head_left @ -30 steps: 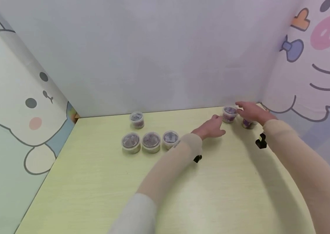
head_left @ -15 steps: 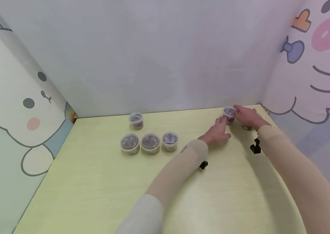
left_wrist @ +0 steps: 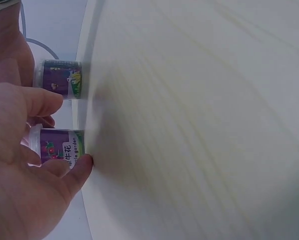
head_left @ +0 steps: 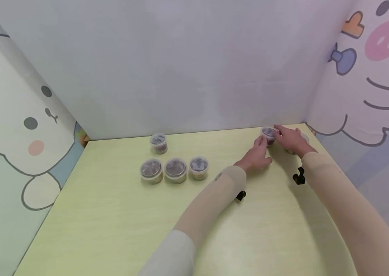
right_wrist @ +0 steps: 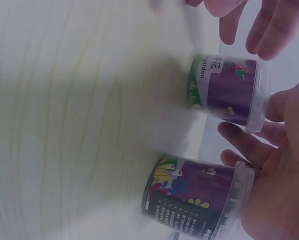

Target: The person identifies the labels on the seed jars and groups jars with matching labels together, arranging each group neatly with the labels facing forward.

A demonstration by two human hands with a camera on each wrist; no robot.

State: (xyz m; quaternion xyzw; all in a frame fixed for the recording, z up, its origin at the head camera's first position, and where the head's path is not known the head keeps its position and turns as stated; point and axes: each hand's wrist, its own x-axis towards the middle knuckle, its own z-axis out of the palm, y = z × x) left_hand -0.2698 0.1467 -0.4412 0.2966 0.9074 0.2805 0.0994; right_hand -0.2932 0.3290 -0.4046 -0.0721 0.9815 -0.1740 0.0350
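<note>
A small clear-lidded cup with a purple printed label [head_left: 268, 132] stands upright near the back right of the table. My left hand [head_left: 254, 156] is at its left side, fingertips close against the label, the thumb held apart. On the other side, my right hand [head_left: 291, 138] reaches over with its thumb and fingers around the lid's edge; no firm grip shows. Words reading "garden" are on this cup's label [right_wrist: 229, 90] in the right wrist view. A second purple cup [right_wrist: 189, 195] stands beside it, partly under my right hand in the head view.
Three lidded tubs, a left one [head_left: 151, 170], a middle one [head_left: 175, 170] and a right one [head_left: 198, 167], form a row on the pale yellow table [head_left: 111, 214]. Behind them stands another small cup [head_left: 159, 143]. A white curtain [head_left: 194, 69] backs the table.
My left hand has moved right and forward to the cup, and my right hand has come left and down onto its other side. The cup appears to stay in place.
</note>
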